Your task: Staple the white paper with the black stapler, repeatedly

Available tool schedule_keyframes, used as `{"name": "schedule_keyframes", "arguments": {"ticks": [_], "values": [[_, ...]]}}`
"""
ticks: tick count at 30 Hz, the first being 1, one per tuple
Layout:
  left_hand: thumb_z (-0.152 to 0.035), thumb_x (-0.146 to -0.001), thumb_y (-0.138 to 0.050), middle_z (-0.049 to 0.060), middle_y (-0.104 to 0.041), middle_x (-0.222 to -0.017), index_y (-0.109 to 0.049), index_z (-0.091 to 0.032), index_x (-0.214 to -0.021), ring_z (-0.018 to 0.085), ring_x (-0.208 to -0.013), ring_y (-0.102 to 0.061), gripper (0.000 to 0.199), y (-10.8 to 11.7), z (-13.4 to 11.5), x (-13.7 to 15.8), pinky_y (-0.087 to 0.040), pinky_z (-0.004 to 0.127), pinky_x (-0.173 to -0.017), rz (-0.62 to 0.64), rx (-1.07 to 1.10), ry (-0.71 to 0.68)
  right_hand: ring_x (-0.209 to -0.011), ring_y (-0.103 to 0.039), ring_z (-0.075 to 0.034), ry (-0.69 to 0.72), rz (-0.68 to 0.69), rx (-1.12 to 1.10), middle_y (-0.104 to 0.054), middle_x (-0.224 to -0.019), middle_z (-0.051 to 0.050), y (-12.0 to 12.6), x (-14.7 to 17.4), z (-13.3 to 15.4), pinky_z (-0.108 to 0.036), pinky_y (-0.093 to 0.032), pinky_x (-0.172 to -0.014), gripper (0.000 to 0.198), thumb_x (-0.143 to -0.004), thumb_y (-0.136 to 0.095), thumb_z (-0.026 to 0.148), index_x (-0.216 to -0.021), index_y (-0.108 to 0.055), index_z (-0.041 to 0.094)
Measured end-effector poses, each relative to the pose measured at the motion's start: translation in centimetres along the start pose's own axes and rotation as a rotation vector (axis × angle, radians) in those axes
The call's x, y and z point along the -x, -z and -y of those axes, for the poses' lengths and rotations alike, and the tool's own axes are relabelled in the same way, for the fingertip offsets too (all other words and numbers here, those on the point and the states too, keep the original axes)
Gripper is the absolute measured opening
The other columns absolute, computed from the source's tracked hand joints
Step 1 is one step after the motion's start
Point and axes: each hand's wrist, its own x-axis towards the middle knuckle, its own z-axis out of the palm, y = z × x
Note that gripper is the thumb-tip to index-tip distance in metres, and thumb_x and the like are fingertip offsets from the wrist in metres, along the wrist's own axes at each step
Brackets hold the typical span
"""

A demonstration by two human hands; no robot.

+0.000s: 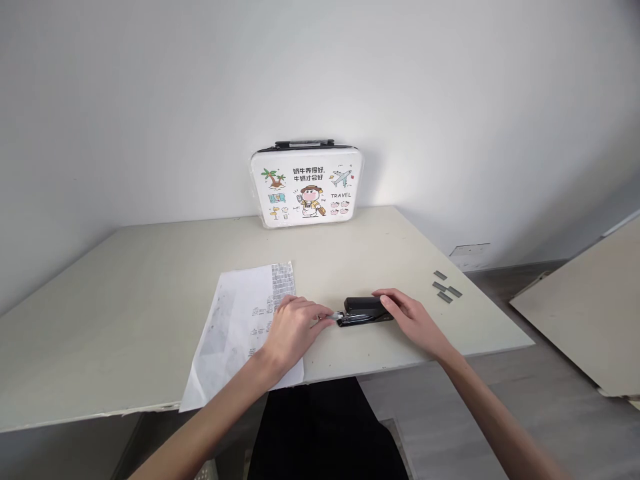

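A black stapler (367, 311) lies on the table with its top raised off the metal magazine (353, 318). My right hand (407, 319) grips the stapler's back end, thumb and fingers around it. At the stapler's front end, my left hand (300, 327) is closed in a pinch on a small grey strip of staples (334, 316), which touches or lies just in front of the magazine; the fingers hide part of it. Under my left hand and wrist lies a printed sheet of paper (235, 320), overhanging the table's front edge.
Several grey staple strips (443, 288) lie at the table's right side. A white case (307, 190) with cartoon prints stands upright at the back against the wall (425, 100). The table (125, 313) ends just in front of me. Another pale panel (590, 307) is at far right.
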Motion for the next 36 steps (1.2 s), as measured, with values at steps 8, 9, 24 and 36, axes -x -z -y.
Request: {"name": "schedule_keyframes", "arguments": {"ticks": [8, 9, 24, 36], "values": [[-0.035, -0.104, -0.058, 0.004, -0.081, -0.098, -0.08, -0.029, -0.106, 0.026, -0.092, -0.07, 0.023, 0.1, -0.2, 0.3, -0.046, 0.044, -0.092, 0.02, -0.128, -0.074, -0.102, -0.067, -0.026, 0.004, -0.001, 0.002, -0.076, -0.116, -0.004, 0.0, 0.0, -0.1, -0.036, -0.053, -0.084, 0.047, -0.103, -0.044, 0.065, -0.12, -0.07, 0.03], [-0.033, -0.105, -0.057, 0.004, -0.081, -0.099, -0.079, -0.029, -0.108, 0.027, -0.093, -0.07, 0.023, 0.1, -0.2, 0.3, -0.045, 0.045, -0.092, 0.021, -0.161, -0.088, -0.102, -0.067, -0.026, 0.005, 0.0, -0.001, -0.075, -0.116, -0.004, 0.0, 0.0, -0.1, -0.036, -0.053, -0.085, 0.047, -0.103, -0.044, 0.065, -0.12, -0.07, 0.03], [-0.035, -0.097, -0.072, 0.003, -0.079, -0.093, -0.08, -0.026, -0.099, 0.025, -0.092, -0.071, 0.012, 1.1, 3.2, 0.3, -0.051, 0.041, -0.091, 0.083, -0.096, -0.043, -0.113, -0.066, -0.028, 0.017, -0.002, -0.029, -0.073, -0.124, -0.006, 0.0, 0.0, -0.4, -0.038, -0.053, -0.094, 0.046, -0.103, -0.045, 0.063, -0.123, -0.07, 0.03], [-0.043, -0.094, -0.075, 0.004, -0.078, -0.087, -0.08, -0.021, -0.094, 0.02, -0.083, -0.069, 0.022, -1.1, 3.0, -3.1, -0.049, 0.028, -0.067, 0.177, 0.153, -0.239, -0.115, -0.066, -0.029, 0.085, 0.125, -0.018, -0.072, -0.127, -0.004, 0.1, 0.0, -1.0, -0.041, -0.055, -0.096, 0.04, -0.097, -0.061, 0.058, -0.126, -0.066, 0.032]]}}
